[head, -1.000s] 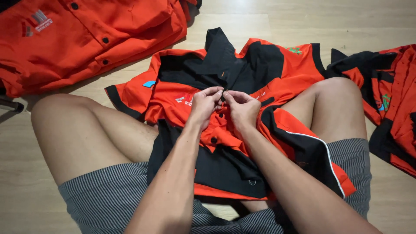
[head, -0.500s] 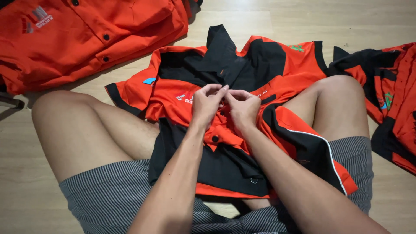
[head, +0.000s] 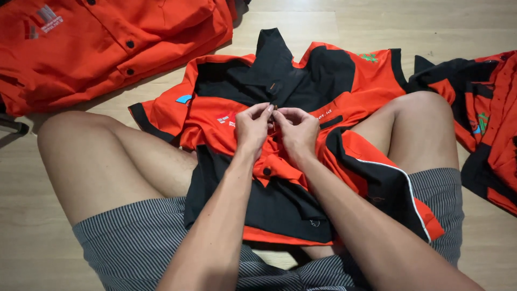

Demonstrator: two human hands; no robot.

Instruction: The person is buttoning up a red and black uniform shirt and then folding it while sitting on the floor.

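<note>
**Both hands pinched at the shirt's front placket**

We sit on the wooden floor [head: 334, 21], legs bent, with an orange-and-black shirt [head: 301, 81] spread across our lap and out onto the boards. Our left hand [head: 252, 125] and right hand [head: 295, 129] meet at the middle of the shirt's front, fingertips closed in a pinch on the fabric edge, seemingly around a small dark button [head: 276, 108]; it is too small to tell whether it sits in its hole. Another black button [head: 266, 171] shows lower on the placket, just by our wrists.

A second orange shirt [head: 107, 48] lies at the upper left, a third orange-and-black garment [head: 484, 124] at the right, both apart from our hands.

Risks, as we judge them: the button may slip from so light a pinch; the bunched cloth below could pull the two edges out of line, mating the wrong hole.
</note>
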